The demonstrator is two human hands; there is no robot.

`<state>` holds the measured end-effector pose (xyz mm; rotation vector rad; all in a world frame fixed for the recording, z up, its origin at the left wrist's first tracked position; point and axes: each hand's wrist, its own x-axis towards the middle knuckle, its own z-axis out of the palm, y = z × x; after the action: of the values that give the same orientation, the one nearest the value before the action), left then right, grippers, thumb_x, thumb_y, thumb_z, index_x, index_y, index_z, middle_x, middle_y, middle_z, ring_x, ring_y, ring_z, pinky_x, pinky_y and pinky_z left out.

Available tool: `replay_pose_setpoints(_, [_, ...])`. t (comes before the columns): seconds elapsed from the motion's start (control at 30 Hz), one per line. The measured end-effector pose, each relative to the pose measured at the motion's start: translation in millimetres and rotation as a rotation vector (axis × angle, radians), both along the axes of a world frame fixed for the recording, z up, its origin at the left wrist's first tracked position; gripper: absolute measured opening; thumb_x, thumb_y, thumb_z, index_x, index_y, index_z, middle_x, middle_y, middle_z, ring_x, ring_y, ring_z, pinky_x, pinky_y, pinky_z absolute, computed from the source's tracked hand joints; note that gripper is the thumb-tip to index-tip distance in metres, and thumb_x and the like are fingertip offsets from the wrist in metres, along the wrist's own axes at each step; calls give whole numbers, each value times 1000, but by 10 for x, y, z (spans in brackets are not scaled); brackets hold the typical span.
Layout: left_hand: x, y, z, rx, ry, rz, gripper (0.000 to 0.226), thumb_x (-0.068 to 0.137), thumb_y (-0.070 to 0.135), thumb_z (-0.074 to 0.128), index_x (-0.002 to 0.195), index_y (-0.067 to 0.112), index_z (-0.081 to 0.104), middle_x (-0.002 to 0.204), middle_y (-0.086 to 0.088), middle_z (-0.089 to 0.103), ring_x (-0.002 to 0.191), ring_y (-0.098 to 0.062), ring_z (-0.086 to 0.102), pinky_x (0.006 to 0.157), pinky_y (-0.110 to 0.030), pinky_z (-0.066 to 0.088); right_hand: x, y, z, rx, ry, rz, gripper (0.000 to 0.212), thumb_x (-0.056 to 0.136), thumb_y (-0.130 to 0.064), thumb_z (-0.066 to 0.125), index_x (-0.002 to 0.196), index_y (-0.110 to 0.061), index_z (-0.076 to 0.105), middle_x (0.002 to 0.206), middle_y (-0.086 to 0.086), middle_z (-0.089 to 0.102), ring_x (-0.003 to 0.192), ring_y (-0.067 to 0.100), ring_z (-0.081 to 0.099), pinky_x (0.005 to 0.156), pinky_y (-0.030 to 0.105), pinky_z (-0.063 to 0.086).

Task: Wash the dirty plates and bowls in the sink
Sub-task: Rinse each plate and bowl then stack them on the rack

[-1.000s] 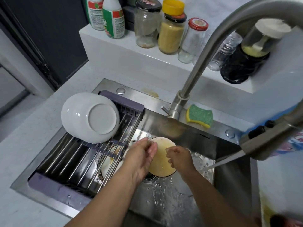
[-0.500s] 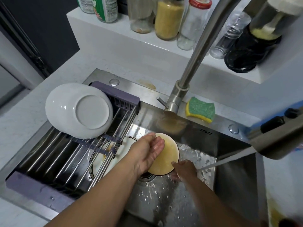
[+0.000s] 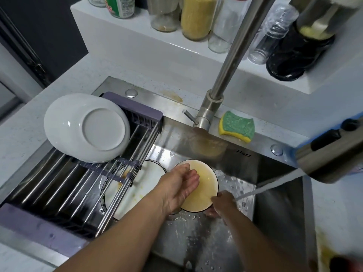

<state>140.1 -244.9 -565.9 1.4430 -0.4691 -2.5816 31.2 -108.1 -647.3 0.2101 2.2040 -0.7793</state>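
Head view, looking down into a steel sink (image 3: 279, 222). Over the sink's middle, the left hand (image 3: 176, 186) lays straight fingers flat on the greasy yellow face of a small plate (image 3: 205, 193), while the right hand (image 3: 222, 205) grips its lower rim. A second dirty plate (image 3: 149, 179) lies on the sink floor. An upturned white bowl (image 3: 86, 128) rests on the rack (image 3: 59, 189) across the sink's left side.

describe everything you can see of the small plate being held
The small plate is round, ceramic-looking, with a thin dark rim and a yellowish film over its face. It is tilted above the sink. The left hand lays flat fingers across its left side; the right hand holds its lower right edge, near the water stream.
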Motion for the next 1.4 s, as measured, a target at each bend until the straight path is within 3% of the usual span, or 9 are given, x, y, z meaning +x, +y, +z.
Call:
replay_pose_setpoints(0.17, [12, 135, -75, -10, -51, -36, 14, 102, 14, 59, 114, 9, 63, 100, -13, 70, 91, -23, 69, 74, -34, 58, -28, 257, -115, 4, -5, -89, 30, 79, -5, 49, 104, -2, 66, 92, 25, 70, 69, 36, 71, 51, 36, 57])
replay_pose_setpoints(0.4, [70, 357, -194, -20, -120, -70, 11, 104, 15, 56, 111, 11, 63, 95, -10, 68, 85, -20, 65, 77, -32, 56, -32, 615, -21, -32, -151, -288, 41, 98, 4, 42, 124, -24, 58, 123, 19, 58, 105, 47, 61, 56, 47, 62])
replay_pose_setpoints(0.67, [123, 519, -179, -148, -203, -246, 15, 102, 7, 52, 97, 17, 61, 81, -4, 56, 71, -15, 52, 70, -27, 50, -3, 621, 358, -41, -192, -250, 37, 94, 11, 37, 124, -1, 54, 107, 27, 67, 80, 39, 73, 55, 47, 62])
replay_pose_setpoints(0.77, [134, 587, -206, -261, -262, -337, 26, 98, 0, 52, 118, 17, 55, 86, -7, 56, 68, -16, 50, 61, -26, 44, -28, 555, 519, -29, -179, -209, 27, 94, 9, 42, 119, 3, 52, 102, 30, 69, 65, 40, 73, 63, 56, 62])
replay_pose_setpoints(0.87, [164, 639, -261, -324, -350, -384, 23, 94, -2, 53, 114, 9, 54, 81, -13, 53, 55, -18, 43, 56, -24, 34, -9, 483, 603, -37, -171, -174, 26, 97, 5, 40, 121, 5, 50, 103, 33, 67, 65, 41, 73, 54, 46, 62])
replay_pose_setpoints(0.97, [214, 652, -319, -252, -391, -343, 5, 97, 2, 57, 98, -2, 60, 64, -13, 60, 39, -17, 50, 42, -17, 36, 19, 406, 712, -111, -221, -150, 24, 98, 2, 39, 118, 9, 51, 106, 41, 66, 64, 39, 70, 77, 59, 61])
replay_pose_setpoints(1.03, [209, 646, -362, -161, -324, -308, 22, 101, 14, 61, 110, -6, 63, 80, -17, 72, 52, -19, 65, 39, -22, 48, 3, 368, 774, -161, -262, -174, 20, 100, -1, 40, 113, 9, 51, 100, 38, 68, 72, 41, 69, 89, 62, 56])
replay_pose_setpoints(1.13, [144, 615, -335, -67, -240, -225, 29, 104, 17, 57, 129, 3, 57, 110, -19, 71, 84, -28, 70, 49, -30, 58, -3, 322, 872, -186, -301, -202, 24, 100, -6, 44, 121, 3, 51, 90, 25, 70, 92, 40, 74, 79, 50, 63])
replay_pose_setpoints(1.4, [47, 509, -76, -121, -237, -294, 32, 102, 2, 42, 131, 13, 49, 111, -15, 65, 89, -29, 68, 54, -43, 62, -21, 465, 1023, -79, -280, -93, 27, 101, -23, 51, 118, -3, 55, 84, 17, 73, 67, 27, 72, 53, 33, 59])
